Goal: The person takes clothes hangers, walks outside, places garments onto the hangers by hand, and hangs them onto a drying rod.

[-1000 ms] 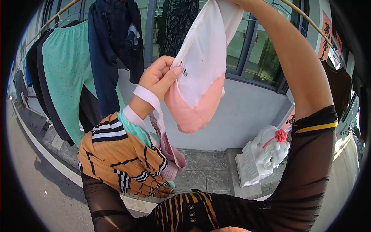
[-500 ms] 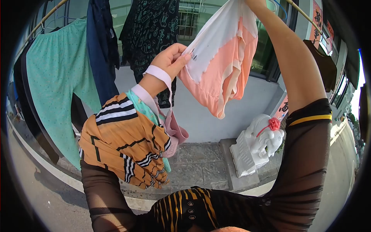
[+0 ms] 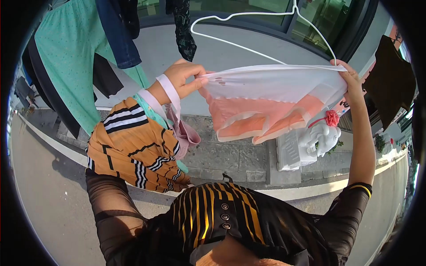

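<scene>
Where the pink and white underpants (image 3: 266,104) spread out above the pavement (image 3: 222,159), the left hand (image 3: 184,79) pinches one end of their top edge between its fingers; the right hand (image 3: 350,84) has its fingers closed on the other end, right by one arm of a white hanger (image 3: 262,13); whether they grip the hanger as well, I cannot quite tell; the lower edge hangs loose, with its right part overlapping a white statue (image 3: 317,139) in view; an orange cloth (image 3: 128,148) drapes the left forearm; open room separates the left hand from the green trousers (image 3: 71,57).
</scene>
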A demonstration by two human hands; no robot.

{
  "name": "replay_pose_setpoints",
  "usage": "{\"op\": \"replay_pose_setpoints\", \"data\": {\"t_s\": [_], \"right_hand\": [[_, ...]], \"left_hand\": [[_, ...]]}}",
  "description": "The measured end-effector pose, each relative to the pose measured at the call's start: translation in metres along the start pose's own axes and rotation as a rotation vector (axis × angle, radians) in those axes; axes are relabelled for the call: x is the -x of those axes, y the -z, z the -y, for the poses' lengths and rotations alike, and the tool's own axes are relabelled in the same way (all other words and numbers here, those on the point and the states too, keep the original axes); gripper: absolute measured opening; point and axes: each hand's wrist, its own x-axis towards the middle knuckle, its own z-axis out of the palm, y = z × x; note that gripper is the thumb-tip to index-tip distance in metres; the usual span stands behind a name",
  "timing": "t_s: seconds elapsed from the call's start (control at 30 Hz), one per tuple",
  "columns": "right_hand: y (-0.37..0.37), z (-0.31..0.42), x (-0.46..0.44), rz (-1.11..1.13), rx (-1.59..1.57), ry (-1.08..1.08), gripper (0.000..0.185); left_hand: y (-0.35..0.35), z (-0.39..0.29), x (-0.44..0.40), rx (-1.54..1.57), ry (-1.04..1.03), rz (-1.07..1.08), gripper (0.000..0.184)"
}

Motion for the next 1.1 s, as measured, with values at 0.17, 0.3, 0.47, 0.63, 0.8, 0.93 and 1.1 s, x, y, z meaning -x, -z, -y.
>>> {"op": "replay_pose_setpoints", "data": {"t_s": [0.17,0.3,0.47,0.63,0.8,0.93,1.1], "right_hand": [[0.027,-0.050,0.032,0.106,0.029,-0.196,0.029],[0.042,-0.066,0.036,0.147,0.104,-0.246,0.032],[0.021,-0.063,0.037,0.126,0.047,-0.235,0.031],[-0.018,-0.074,0.025,0.157,-0.081,-0.168,0.030],[-0.049,-0.079,0.003,0.161,-0.089,-0.192,0.028],[-0.060,-0.085,0.005,0.305,0.248,-0.095,0.026],[-0.089,-0.096,0.018,0.785,0.410,-0.109,0.027]], "left_hand": [[-0.025,0.008,0.006,-0.069,-0.090,-0.004,0.017],[-0.020,0.009,0.005,-0.052,-0.121,-0.028,0.011],[-0.015,0.023,0.016,-0.037,-0.085,0.028,0.012],[-0.035,0.015,0.030,0.834,0.325,0.133,0.040],[-0.045,0.029,0.033,0.293,0.301,0.007,0.026],[-0.045,0.021,0.044,0.433,0.460,-0.011,0.024],[-0.045,0.035,0.054,0.537,0.411,0.153,0.026]]}}
